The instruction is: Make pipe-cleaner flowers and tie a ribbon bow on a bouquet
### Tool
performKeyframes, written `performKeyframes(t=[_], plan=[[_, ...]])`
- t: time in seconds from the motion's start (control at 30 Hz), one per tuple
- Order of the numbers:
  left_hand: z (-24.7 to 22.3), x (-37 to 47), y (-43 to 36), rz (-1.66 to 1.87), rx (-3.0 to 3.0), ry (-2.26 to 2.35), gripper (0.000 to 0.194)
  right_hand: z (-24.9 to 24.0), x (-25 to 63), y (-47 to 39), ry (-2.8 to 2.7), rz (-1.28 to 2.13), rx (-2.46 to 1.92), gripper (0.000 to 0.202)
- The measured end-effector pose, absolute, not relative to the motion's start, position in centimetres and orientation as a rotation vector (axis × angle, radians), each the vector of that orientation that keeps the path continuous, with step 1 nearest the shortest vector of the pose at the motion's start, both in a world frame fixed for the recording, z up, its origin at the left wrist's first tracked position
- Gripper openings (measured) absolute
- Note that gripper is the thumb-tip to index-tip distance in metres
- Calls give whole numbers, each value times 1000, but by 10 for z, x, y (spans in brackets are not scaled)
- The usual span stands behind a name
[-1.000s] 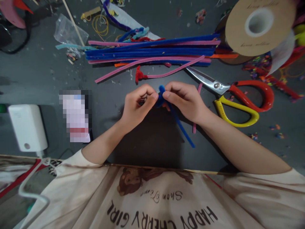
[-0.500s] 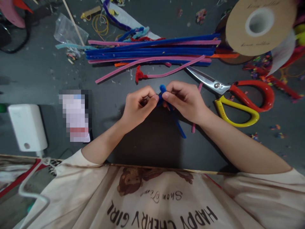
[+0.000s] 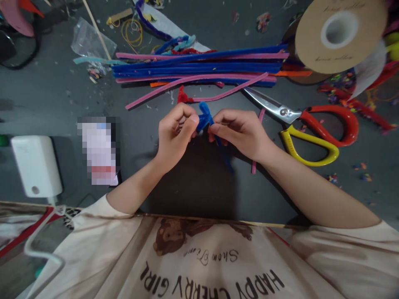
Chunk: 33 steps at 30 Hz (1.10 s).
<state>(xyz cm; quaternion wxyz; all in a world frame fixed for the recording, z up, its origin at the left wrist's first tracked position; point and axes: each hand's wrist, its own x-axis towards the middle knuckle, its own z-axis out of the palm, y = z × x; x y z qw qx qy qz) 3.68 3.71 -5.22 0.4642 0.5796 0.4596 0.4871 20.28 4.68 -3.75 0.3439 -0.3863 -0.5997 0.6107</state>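
A blue pipe cleaner (image 3: 205, 116), bent into small loops, is held between both hands above the dark table (image 3: 190, 187). My left hand (image 3: 177, 135) pinches the looped part between thumb and fingers. On the other side, my right hand (image 3: 238, 132) grips it where its straight tail hangs down, blurred, toward me. Just beyond the hands lies a pink pipe cleaner (image 3: 208, 99) with a red twisted piece (image 3: 183, 95) at its end. A short pink pipe cleaner (image 3: 253, 166) is partly hidden beneath my right wrist.
Blue and pink pipe cleaners (image 3: 199, 67) lie bundled at the back. Scissors (image 3: 284, 112) with red and yellow handles rest to the right, below a ribbon spool (image 3: 368, 37). At left are a phone with a blurred screen (image 3: 98, 151) and a white power bank (image 3: 36, 166) with a cable.
My left hand has shifted slightly left, and the hands are farther apart. More of the looped blue pipe cleaner shows between them, and its tail has swung left.
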Motion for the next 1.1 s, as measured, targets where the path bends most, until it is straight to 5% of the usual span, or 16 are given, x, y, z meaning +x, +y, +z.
performKeyframes(t=[0.17, 0.83, 1.1], plan=[[-49, 38, 38, 1173, 1487, 1067, 13, -37, 202, 46, -1569, 1615, -979, 18], [-49, 35, 38, 1054, 1627, 1187, 25, -31, 208, 49, -1847, 1604, -951, 19], [-50, 35, 37, 983, 1627, 1153, 27, -23, 228, 60, -2477, 438, -1100, 19]])
